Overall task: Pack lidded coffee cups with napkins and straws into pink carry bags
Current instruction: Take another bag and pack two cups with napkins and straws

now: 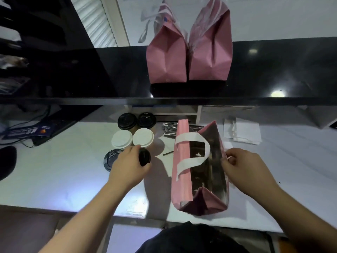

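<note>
far left there's dark stuff: black shelves point(32, 33), a black keyboard point(54, 127) w/ cables, and a blue card point(27, 132) lying on the white desk point(54, 170). a round black thing point(6, 161) sits at the desk's left edge, can't tell what it is.

next come the cups, in pairs. at the back 2 black-lid cups point(127, 121), side by side. in front of them 2 white-lid cups point(121, 139), also touching. closest to the person is 1 more black-lid cup at the left point(110, 158), partly hidden by the left hand point(130, 165). that hand's grip is curled round the top of another black-lid cup point(145, 157), fingers over the lid.

a small dark stick point(168, 153) lies on the desk btw the cups and the bag. behind it, a pile of shiny wrapped straws point(169, 129).

in the middle-right stands an open pink bag point(180, 170) w/ a white handle point(191, 148) drooping over its mouth. inside is dark; some small pale bits show but can't tell what.

the right hand point(242, 167) is on the bag's right rim, its grip pinching the edge w/ thumb and fingers.

behind that hand, white napkins point(242, 132) lie on the desk.

above the desk runs a shiny black shelf point(273, 73) w/ light spots on it. 2 more pink bags point(166, 59) stand on it, tops folded, touching each other. behind them a white wall point(273, 15), and a window blind point(98, 21) more to the left.

at the bottom, the person's dark clothes point(191, 240).
</note>
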`<state>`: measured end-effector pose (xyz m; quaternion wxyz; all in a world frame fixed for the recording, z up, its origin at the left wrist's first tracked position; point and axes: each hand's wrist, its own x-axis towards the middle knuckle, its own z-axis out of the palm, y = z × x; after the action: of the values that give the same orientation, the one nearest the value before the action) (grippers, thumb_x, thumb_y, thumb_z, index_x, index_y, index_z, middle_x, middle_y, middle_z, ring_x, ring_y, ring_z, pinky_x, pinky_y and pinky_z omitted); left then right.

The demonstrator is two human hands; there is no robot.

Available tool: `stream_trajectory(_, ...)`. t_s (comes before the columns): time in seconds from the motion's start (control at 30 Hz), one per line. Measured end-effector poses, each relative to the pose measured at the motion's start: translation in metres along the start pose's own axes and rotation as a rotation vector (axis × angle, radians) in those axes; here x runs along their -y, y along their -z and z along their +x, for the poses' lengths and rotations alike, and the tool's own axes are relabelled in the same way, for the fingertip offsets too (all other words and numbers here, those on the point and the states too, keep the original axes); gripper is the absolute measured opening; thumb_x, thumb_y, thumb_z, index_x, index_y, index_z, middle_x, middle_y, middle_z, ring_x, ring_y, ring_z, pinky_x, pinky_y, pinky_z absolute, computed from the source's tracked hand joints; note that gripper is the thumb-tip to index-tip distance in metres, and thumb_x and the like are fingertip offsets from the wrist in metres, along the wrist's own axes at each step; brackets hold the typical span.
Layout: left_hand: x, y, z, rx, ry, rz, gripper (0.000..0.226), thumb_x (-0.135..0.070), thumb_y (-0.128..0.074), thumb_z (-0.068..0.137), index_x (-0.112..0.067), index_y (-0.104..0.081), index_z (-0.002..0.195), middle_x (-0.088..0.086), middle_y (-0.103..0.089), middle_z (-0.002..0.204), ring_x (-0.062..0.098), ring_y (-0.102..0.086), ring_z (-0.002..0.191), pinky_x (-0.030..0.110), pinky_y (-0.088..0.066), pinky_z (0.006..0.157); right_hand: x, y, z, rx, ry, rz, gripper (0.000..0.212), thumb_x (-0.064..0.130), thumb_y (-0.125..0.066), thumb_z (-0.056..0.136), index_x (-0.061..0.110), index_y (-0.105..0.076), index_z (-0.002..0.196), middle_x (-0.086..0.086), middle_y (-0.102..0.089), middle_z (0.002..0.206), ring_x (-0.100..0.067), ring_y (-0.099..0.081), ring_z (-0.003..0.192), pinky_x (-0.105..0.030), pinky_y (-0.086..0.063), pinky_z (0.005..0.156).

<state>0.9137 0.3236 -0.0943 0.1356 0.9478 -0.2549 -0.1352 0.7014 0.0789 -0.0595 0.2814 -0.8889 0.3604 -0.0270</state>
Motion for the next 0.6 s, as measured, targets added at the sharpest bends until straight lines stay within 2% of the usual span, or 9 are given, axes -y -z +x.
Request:
stream_trajectory(0.1, 0.005, -0.021, 0.013, -0.080, 0.038, 0.181, 0.056, -0.054, -0.070, 0.081, -0.016, -0.057, 0.119, 0.005, -0.063, 0.125, 0.032, -0.058, 0.116, 0.044, -0.052, 0.089, 0.000, -0.001, 0.000, 0.002, 0.006, 0.014, 0.026, 0.046, -0.054, 0.098, 0.027, -0.068, 0.088, 0.014, -0.067, 0.067, -0.006, -0.063, 0.057, -0.024, -0.047, 0.052)
stream_trajectory(0.17, 0.011, -0.032, 0.020, -0.082, 0.043, 0.265, 0.064, -0.058, -0.071, 0.079, -0.015, -0.056, 0.123, 0.005, -0.062, 0.130, 0.031, -0.056, 0.121, 0.042, -0.050, 0.094, 0.001, 0.000, 0.000, 0.003, 0.010, 0.013, 0.025, 0.044, -0.054, 0.098, 0.027, -0.067, 0.084, 0.012, -0.067, 0.066, -0.008, -0.063, 0.056, -0.026, -0.049, 0.051)
stream_trajectory(0.27, 0.018, -0.042, 0.027, -0.090, 0.031, 0.332, 0.066, -0.054, -0.076, 0.076, -0.015, -0.058, 0.126, 0.004, -0.063, 0.131, 0.030, -0.054, 0.124, 0.039, -0.047, 0.096, 0.001, -0.002, 0.000, -0.011, 0.026, -0.005, 0.026, 0.041, -0.055, 0.098, 0.027, -0.064, 0.079, 0.010, -0.064, 0.061, -0.009, -0.060, 0.054, -0.024, -0.039, 0.048)
stream_trajectory(0.4, 0.022, -0.046, 0.032, -0.095, 0.032, 0.304, 0.062, -0.043, -0.080, 0.074, -0.013, -0.057, 0.123, 0.008, -0.062, 0.125, 0.032, -0.057, 0.117, 0.041, -0.048, 0.090, 0.003, -0.005, -0.002, -0.007, 0.023, -0.018, 0.024, 0.041, -0.055, 0.099, 0.027, -0.066, 0.083, 0.012, -0.064, 0.062, -0.007, -0.060, 0.054, -0.021, -0.036, 0.047)
stream_trajectory(0.6, 0.004, -0.026, 0.010, -0.049, 0.022, 0.253, 0.073, -0.051, -0.078, 0.077, -0.013, -0.052, 0.134, 0.009, -0.054, 0.128, 0.035, -0.060, 0.111, 0.044, -0.053, 0.087, 0.005, -0.003, -0.002, -0.003, 0.012, -0.012, 0.023, 0.042, -0.055, 0.099, 0.027, -0.067, 0.087, 0.014, -0.064, 0.065, -0.007, -0.060, 0.056, -0.019, -0.036, 0.048)
